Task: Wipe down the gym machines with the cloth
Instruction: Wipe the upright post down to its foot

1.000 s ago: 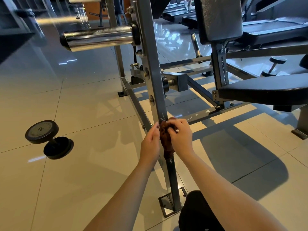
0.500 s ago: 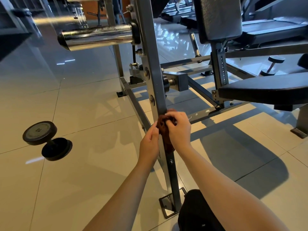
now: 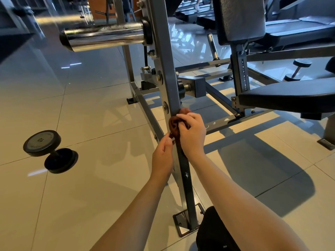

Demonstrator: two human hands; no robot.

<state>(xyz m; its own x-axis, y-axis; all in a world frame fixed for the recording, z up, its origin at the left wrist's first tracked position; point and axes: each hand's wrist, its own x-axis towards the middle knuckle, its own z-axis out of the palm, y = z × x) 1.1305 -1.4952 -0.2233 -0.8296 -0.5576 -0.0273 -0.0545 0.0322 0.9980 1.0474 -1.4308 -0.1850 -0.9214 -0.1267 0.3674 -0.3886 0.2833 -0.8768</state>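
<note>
**Surface and room.** The floor (image 3: 90, 187) is laid with large, glossy, pale tiles. Sunlit patches and machine shadows fall across its right side. A black dumbbell (image 3: 49, 151) marked "10" lies on the tiles at the left, well apart from the machine. A second dumbbell (image 3: 297, 69) lies at the far right, behind the seat pad (image 3: 290, 96). Treadmills (image 3: 299, 28) stand in the background at the upper right.

**Machine.** The frame is grey steel. A square post (image 3: 164, 60) rises at a slight tilt from a base plate (image 3: 178, 226) that lies flat on the floor at bottom centre. A chrome sleeve (image 3: 103, 38) projects to the left from the post near the top. A back pad (image 3: 241, 19) stands to the right of the post, above the seat pad.

**Cloth.** The cloth (image 3: 174, 126) is brown and bunched. It sits against the post about midway up, just below a bolt head on the post's left face.

**Right hand.** The right hand (image 3: 192, 134) reaches in from the lower right with its back toward the camera. Its fingers are curled over the upper bunch of the cloth and hold it against the post.

**Left hand.** The left hand (image 3: 162, 156) comes from the lower left and sits at the post's left side, just below the right hand. Its thumb and forefinger are closed in a pinch on the cloth's lower end. The other fingers are hidden behind the hand.

Both forearms are bare. A dark-clad knee (image 3: 213, 232) shows beside the base plate at the bottom edge.
</note>
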